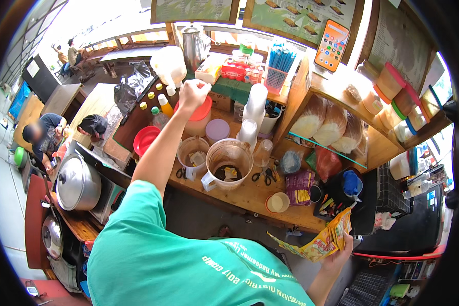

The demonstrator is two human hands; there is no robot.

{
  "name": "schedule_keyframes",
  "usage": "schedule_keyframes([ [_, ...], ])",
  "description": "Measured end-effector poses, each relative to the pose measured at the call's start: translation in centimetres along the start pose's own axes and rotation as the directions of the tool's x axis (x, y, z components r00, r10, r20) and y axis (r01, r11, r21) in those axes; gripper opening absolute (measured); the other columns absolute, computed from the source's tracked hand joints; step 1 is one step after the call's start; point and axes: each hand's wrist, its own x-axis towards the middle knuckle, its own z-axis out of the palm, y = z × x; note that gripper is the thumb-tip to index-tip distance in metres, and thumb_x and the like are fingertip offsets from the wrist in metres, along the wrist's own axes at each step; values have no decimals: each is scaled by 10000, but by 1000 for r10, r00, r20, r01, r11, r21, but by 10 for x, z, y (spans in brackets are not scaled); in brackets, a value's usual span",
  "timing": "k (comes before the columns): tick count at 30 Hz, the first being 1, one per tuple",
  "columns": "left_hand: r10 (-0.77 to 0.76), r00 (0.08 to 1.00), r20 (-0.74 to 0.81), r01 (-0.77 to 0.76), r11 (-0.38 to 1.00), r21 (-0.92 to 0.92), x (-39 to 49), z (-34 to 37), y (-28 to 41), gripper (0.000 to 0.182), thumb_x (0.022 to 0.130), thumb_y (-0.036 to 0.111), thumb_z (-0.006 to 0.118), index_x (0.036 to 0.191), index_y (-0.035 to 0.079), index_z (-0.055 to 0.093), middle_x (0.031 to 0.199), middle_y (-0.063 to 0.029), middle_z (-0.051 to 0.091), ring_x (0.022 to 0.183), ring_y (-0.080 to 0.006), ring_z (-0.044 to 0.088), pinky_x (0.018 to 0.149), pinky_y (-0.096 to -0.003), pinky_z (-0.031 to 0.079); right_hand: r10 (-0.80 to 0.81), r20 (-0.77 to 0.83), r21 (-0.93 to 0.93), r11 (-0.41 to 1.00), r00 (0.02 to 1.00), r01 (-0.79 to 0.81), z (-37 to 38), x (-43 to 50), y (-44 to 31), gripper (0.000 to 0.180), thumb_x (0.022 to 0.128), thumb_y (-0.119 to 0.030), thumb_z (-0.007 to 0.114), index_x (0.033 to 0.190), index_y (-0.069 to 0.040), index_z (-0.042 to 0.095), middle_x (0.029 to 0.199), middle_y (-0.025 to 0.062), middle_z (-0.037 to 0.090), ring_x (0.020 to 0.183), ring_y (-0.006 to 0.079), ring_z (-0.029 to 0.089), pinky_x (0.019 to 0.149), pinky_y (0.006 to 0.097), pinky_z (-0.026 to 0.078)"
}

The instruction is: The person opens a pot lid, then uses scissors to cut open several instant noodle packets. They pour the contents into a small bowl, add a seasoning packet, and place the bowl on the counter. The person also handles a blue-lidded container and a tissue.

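Observation:
My left hand (194, 95) is raised over the counter with its fingers curled closed, and nothing shows in it. Below it is a tub with a red lid (199, 108); I cannot tell whether they touch. At the lower right my right hand (338, 253) grips a strip of yellow seasoning sachets (321, 241), whose free end hangs out to the left. On the wooden counter between my hands stands a large plastic jug (229, 160) with dark residue and paper-tagged tea bags inside. A smaller jug (193, 153) is beside it.
Stacked plastic cups (255, 101), scissors (264, 176) and a purple packet (300, 187) are on the counter. Bagged bread (331, 128) fills a shelf at right, below a propped phone (332, 46). A big pot (78, 183) stands left, near a seated person (48, 134).

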Motion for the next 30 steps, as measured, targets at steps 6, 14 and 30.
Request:
schedule_keyframes([
  [6,-57,967,-249,151,915,374,147,67,-52,369,870,428,713,1041,110,787,1096,-160,774,1069,-372,728,937,-472,578,-10,4,4,1000,1000,10,4,-10,2,438,946,-187,578,1337,9,571,1160,175,738,977,322,758,773,435,656],
  [14,-276,934,-226,312,939,145,246,103,-98,382,825,328,799,1033,9,770,1045,-231,777,985,-380,762,899,-461,607,-59,-55,-29,998,997,58,2,-27,14,472,974,-202,551,1396,10,539,1256,187,708,1086,324,732,933,483,608],
  [30,382,805,454,521,-87,-849,-117,-22,164,239,1045,187,551,1192,23,641,1216,-160,692,1130,-286,687,999,-444,542,67,545,-117,993,836,-3,57,11,20,737,951,-164,619,1576,71,306,1424,206,595,1236,298,666,1043,454,554],
])
